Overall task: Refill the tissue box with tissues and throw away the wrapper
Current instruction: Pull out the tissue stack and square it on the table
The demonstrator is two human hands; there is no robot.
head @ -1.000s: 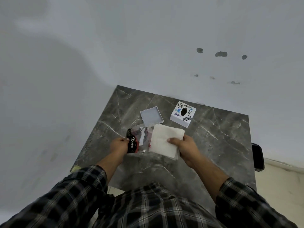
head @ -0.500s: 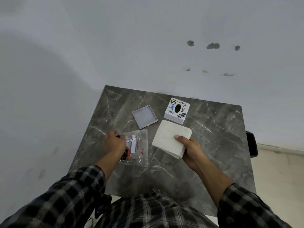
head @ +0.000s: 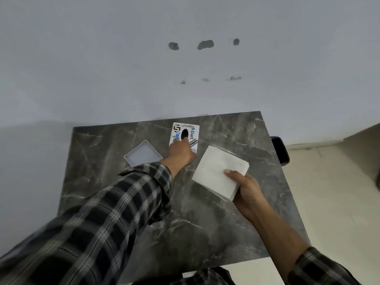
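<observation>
A plaid sleeve (head: 115, 204) reaches across the dark marble table (head: 205, 223) from the near left. Just left of the left hand (head: 181, 150) lies a shallow white square tray (head: 143, 154), open side up, flat on the marble. The left hand rests on the near edge of the white tissue box (head: 185, 133), fingertips on its stickered top beside the black oval opening; whether the fingers grip the box or only touch it cannot be told. The box stands at the far side of the table, close to the wall. To the right of that hand, and apart from the box, the right hand (head: 246, 192) clamps a stack of white tissues (head: 220, 173), thumb on top and fingers underneath, holding it above the marble. Beyond the right hand, a dark object (head: 279, 149) shows past the table's right edge.
</observation>
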